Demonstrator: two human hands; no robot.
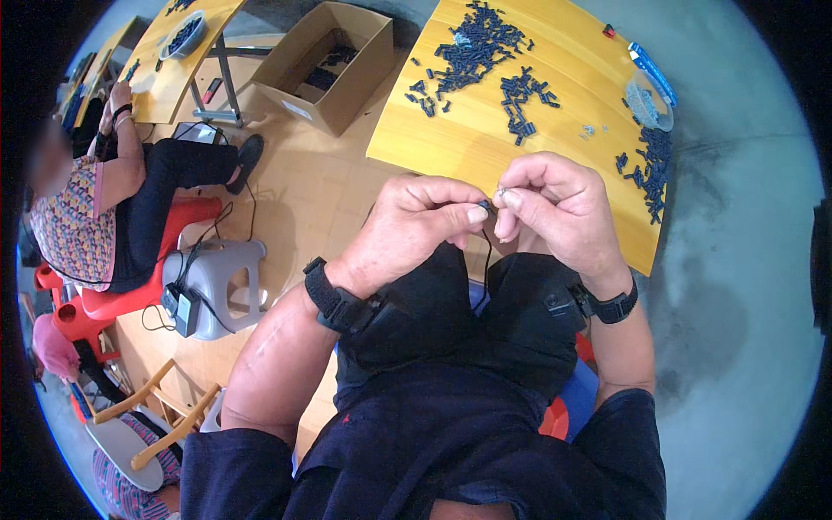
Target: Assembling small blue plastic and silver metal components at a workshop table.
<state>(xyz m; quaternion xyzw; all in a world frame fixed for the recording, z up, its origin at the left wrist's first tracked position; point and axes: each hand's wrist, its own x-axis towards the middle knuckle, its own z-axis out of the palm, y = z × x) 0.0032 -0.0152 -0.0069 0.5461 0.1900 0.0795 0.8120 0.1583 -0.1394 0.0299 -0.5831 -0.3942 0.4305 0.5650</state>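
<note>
Over my lap, both hands are raised close together with their fingertips nearly meeting. My left hand (414,227) pinches a small black plastic piece (484,206) between thumb and forefinger. In the thumb and fingertips of my right hand (559,208) is a tiny, pale, shiny piece (501,192), too small to name. Beyond my hands stands a yellow table (394,130). Loose black plastic pieces lie on it in a large heap (477,56), a smaller cluster (523,100) and a pile (648,173) along the right edge. A few small clear bits (589,132) lie between them.
A clear plastic tub (643,104) and a blue-and-white packet (652,74) are at the table's right edge. An open cardboard box (338,108) sits on the floor to the left. Farther left are a grey stool (217,277), cables and a seated person (82,221) at another table.
</note>
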